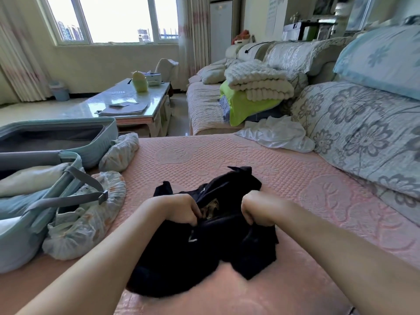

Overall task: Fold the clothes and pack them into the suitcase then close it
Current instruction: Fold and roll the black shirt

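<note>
We see both hands clenched on a black garment [204, 251] that lies bunched near the front edge of the pink sofa seat [295, 183]. The left hand [184, 209] and the right hand [256, 210] each grip a fold of it, with the fingertips buried in the cloth. We cannot tell what kind of garment it is. A pale patterned patch shows between the hands, too small to read, and the left forearm covers the garment's near left part.

At the seat's left edge the light blue suitcase [100, 142] lies open and is cut off by the frame. Pale folded cloth [29, 180] lies in its nearer half under grey straps [86, 178]. Crumpled patterned covers [91, 214] sit along its side; what they wrap is hidden.

A white garment [277, 135] lies loose at the far right corner, against the floral cushions.
</note>
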A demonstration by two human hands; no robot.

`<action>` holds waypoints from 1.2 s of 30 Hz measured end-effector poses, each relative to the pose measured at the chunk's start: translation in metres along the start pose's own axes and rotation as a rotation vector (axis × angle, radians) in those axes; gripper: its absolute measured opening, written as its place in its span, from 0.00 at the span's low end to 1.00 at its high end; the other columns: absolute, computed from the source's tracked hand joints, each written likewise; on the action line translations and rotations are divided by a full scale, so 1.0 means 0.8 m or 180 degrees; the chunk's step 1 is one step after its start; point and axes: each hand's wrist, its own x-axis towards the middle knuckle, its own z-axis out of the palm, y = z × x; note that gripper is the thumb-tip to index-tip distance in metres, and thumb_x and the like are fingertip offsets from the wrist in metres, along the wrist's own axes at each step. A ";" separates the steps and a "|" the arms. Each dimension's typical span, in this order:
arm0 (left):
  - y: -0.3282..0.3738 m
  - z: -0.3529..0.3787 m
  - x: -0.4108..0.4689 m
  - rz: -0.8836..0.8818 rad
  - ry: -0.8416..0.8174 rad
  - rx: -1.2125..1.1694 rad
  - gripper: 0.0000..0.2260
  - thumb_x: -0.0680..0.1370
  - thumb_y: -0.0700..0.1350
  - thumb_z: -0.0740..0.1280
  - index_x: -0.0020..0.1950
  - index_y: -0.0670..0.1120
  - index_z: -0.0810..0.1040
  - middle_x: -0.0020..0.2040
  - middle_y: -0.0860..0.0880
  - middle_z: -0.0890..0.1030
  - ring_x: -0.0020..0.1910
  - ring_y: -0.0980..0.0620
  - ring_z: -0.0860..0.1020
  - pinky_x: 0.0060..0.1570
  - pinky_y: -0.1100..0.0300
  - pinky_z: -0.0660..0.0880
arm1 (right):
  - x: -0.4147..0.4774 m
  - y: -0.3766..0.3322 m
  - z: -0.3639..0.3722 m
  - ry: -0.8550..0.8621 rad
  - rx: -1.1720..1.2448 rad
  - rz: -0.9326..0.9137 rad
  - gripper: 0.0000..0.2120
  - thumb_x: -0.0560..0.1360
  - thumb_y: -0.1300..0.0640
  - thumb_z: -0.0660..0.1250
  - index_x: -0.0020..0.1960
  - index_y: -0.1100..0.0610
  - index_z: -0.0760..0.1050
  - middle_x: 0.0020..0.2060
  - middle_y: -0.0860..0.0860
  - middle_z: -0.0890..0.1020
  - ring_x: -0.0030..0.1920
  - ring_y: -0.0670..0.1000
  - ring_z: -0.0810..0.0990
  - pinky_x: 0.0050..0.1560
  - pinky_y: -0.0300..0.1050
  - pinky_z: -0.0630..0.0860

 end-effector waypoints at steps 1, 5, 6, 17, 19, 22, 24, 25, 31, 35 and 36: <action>0.010 0.001 -0.001 0.0044 -0.0231 -0.0251 0.15 0.73 0.48 0.71 0.59 0.56 0.83 0.53 0.54 0.83 0.48 0.56 0.79 0.51 0.64 0.76 | 0.000 0.018 -0.007 0.0307 0.0058 0.0318 0.10 0.76 0.65 0.64 0.52 0.56 0.81 0.43 0.52 0.78 0.39 0.52 0.78 0.45 0.39 0.75; 0.049 0.013 0.009 0.0179 -0.0990 -0.1370 0.11 0.80 0.45 0.67 0.62 0.45 0.79 0.44 0.49 0.82 0.37 0.52 0.81 0.33 0.62 0.78 | 0.002 0.083 -0.009 0.0679 -0.0848 0.1151 0.16 0.79 0.62 0.59 0.64 0.56 0.76 0.61 0.54 0.79 0.63 0.56 0.77 0.67 0.55 0.67; 0.052 0.014 0.021 0.0279 -0.0754 -0.1461 0.09 0.80 0.42 0.65 0.60 0.43 0.79 0.42 0.49 0.82 0.36 0.51 0.81 0.33 0.63 0.77 | 0.005 0.090 -0.001 0.0585 -0.1047 0.1220 0.17 0.78 0.61 0.60 0.65 0.55 0.75 0.63 0.54 0.78 0.65 0.56 0.75 0.70 0.59 0.62; 0.032 0.043 0.105 0.0538 0.0816 0.0127 0.23 0.75 0.39 0.66 0.68 0.56 0.77 0.63 0.48 0.78 0.63 0.46 0.77 0.64 0.57 0.71 | 0.012 0.055 0.031 -0.0062 0.0802 -0.0097 0.39 0.67 0.45 0.75 0.73 0.36 0.62 0.75 0.50 0.59 0.76 0.55 0.58 0.75 0.56 0.61; 0.028 0.031 0.092 0.0224 0.0857 0.0624 0.19 0.76 0.39 0.65 0.65 0.52 0.80 0.60 0.48 0.81 0.60 0.46 0.79 0.60 0.55 0.75 | 0.014 0.056 0.038 0.0018 0.0740 -0.0034 0.40 0.64 0.44 0.76 0.72 0.34 0.63 0.76 0.45 0.58 0.75 0.53 0.61 0.74 0.55 0.64; 0.025 0.006 0.062 -0.0584 0.0436 0.1329 0.14 0.78 0.41 0.63 0.62 0.42 0.80 0.60 0.43 0.81 0.60 0.43 0.79 0.58 0.54 0.76 | 0.016 0.059 0.040 0.0088 0.1083 -0.0134 0.32 0.64 0.50 0.74 0.67 0.37 0.72 0.70 0.42 0.68 0.68 0.47 0.72 0.68 0.47 0.72; 0.016 -0.005 0.053 -0.0783 -0.0111 0.1626 0.15 0.77 0.43 0.62 0.60 0.39 0.80 0.60 0.40 0.80 0.59 0.42 0.79 0.59 0.52 0.77 | 0.014 0.058 0.034 0.0275 0.1405 -0.0157 0.24 0.67 0.56 0.70 0.61 0.39 0.79 0.61 0.43 0.78 0.58 0.44 0.79 0.59 0.38 0.75; 0.014 -0.009 0.048 -0.0767 -0.0461 0.1762 0.15 0.76 0.44 0.62 0.58 0.40 0.80 0.57 0.40 0.81 0.57 0.41 0.80 0.59 0.52 0.77 | 0.012 0.058 0.030 0.0436 0.1619 -0.0140 0.20 0.69 0.58 0.68 0.57 0.42 0.82 0.56 0.43 0.81 0.54 0.44 0.80 0.55 0.35 0.75; 0.045 -0.018 0.059 -0.0622 0.0546 0.1576 0.10 0.74 0.47 0.63 0.51 0.47 0.80 0.52 0.47 0.82 0.52 0.44 0.81 0.47 0.53 0.76 | 0.020 0.085 0.010 0.1509 0.1587 0.0517 0.15 0.77 0.60 0.61 0.55 0.46 0.81 0.56 0.48 0.83 0.57 0.51 0.80 0.58 0.45 0.75; 0.062 -0.017 0.112 0.0302 0.1387 0.0709 0.13 0.81 0.44 0.59 0.62 0.50 0.79 0.62 0.48 0.77 0.59 0.44 0.77 0.57 0.50 0.75 | 0.035 0.117 0.024 0.1310 0.0725 0.1103 0.20 0.79 0.59 0.58 0.67 0.45 0.74 0.68 0.50 0.74 0.66 0.55 0.74 0.63 0.50 0.73; 0.063 -0.016 0.125 0.0479 0.1300 0.0635 0.14 0.82 0.42 0.60 0.66 0.50 0.76 0.65 0.48 0.75 0.63 0.45 0.75 0.61 0.50 0.73 | 0.038 0.122 0.026 0.1139 0.0487 0.1274 0.21 0.79 0.57 0.58 0.71 0.46 0.71 0.71 0.51 0.70 0.69 0.56 0.71 0.64 0.51 0.72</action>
